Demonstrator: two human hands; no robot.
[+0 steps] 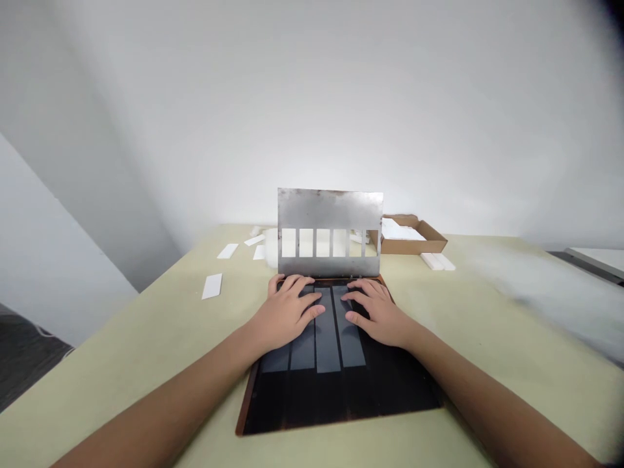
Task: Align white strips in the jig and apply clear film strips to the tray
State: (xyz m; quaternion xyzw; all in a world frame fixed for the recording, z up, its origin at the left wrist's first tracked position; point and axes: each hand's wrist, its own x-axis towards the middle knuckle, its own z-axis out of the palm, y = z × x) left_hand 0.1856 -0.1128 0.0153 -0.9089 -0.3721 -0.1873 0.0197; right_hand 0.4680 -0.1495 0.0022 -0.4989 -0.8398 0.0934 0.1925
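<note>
A flat black board (pixel 312 400) with a reddish-brown edge lies on the table in front of me. Several grey-blue rectangular strips (pixel 327 351) rest side by side on it. My left hand (pixel 287 312) is over the left strips with its fingers spread. Over the right strips is my right hand (pixel 377 312), its fingers likewise apart; neither hand grips anything. At the board's far edge a metal plate (pixel 331 208) with a row of rectangular cut-outs stands upright like a raised lid. Parts of the strips are hidden under my hands.
White rectangular cards (pixel 212 286) lie scattered at the left of the pale green table (pixel 160 325). At the back right stands a cardboard box (pixel 414 247) with white pieces inside, and small white blocks (pixel 437 261) are beside it. Clear plastic (pixel 550 292) lies blurred at the right.
</note>
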